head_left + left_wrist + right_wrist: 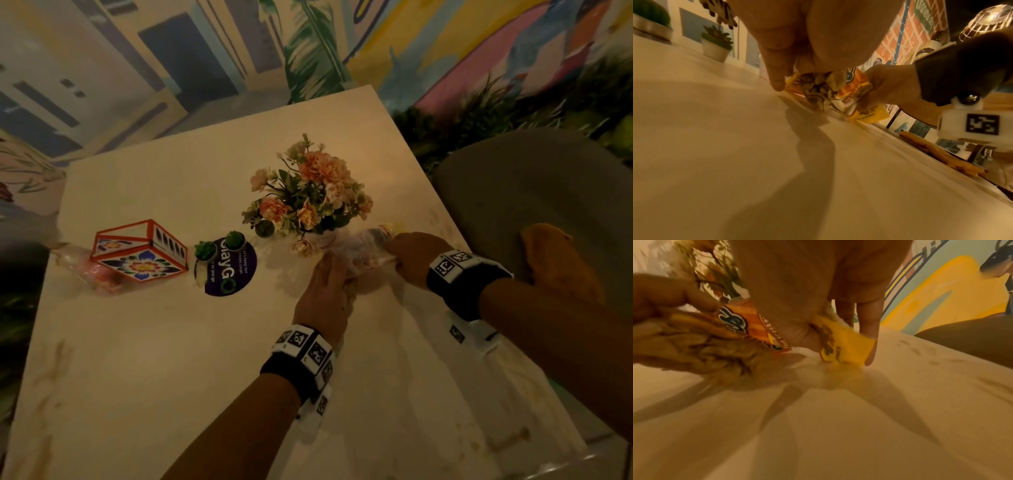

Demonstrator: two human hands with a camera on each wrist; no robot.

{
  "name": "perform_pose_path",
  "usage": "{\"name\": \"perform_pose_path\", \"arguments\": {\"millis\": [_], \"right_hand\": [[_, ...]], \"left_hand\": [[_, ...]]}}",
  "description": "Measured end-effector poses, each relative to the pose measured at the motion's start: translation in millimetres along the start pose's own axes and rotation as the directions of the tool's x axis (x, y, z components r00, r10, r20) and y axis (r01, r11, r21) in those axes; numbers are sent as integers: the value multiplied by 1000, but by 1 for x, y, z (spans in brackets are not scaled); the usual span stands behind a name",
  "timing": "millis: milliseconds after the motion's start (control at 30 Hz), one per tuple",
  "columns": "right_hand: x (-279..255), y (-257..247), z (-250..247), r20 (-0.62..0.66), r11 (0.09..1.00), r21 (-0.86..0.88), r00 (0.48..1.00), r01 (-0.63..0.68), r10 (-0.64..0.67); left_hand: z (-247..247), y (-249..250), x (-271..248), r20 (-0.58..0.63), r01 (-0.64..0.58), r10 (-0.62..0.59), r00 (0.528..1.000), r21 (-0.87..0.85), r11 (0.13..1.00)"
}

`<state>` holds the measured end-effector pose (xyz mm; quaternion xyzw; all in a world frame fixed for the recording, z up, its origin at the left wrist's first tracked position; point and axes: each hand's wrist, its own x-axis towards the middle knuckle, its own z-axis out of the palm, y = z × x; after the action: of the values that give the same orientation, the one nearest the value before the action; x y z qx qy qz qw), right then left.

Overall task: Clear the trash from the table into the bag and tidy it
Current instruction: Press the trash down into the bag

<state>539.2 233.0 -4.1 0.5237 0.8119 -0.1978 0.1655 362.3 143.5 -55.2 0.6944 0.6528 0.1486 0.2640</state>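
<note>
On the pale table (171, 359), just in front of the flowers, lies a bundle of trash (364, 255) that both hands hold. It shows as crumpled brown paper (818, 92), an orange cracker wrapper (754, 324) and a yellow wrapper (851, 347). My left hand (342, 270) grips the crumpled paper end from the near side, fingers curled over it (803, 73). My right hand (397, 250) pinches the yellow wrapper between thumb and fingers (835, 344) against the tabletop. In the head view thin clear plastic seems to surround the bundle; I cannot tell whether it is the bag.
A flower arrangement (308, 195) stands right behind the hands. Left of it are two small potted succulents (205, 250), a round purple sticker (233, 274) and an orange-framed patterned box (140, 253) with crumpled pinkish plastic (99, 274) beside it. A grey chair (534, 192) with an orange cloth (558, 263) stands right.
</note>
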Motion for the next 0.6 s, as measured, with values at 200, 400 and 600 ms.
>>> {"name": "perform_pose_path", "arguments": {"millis": [200,400,600], "right_hand": [[-18,-7,-6,-30,999,10,998,-48,48],[-25,-9,-7,-2,995,18,995,-96,97],[-30,-4,-8,-71,992,55,991,-111,115]], "left_hand": [[-1,10,-17,-30,138,-142,989,-107,985],[16,25,-9,134,104,-130,983,186,977],[26,38,-8,226,-121,31,974,398,909]]}}
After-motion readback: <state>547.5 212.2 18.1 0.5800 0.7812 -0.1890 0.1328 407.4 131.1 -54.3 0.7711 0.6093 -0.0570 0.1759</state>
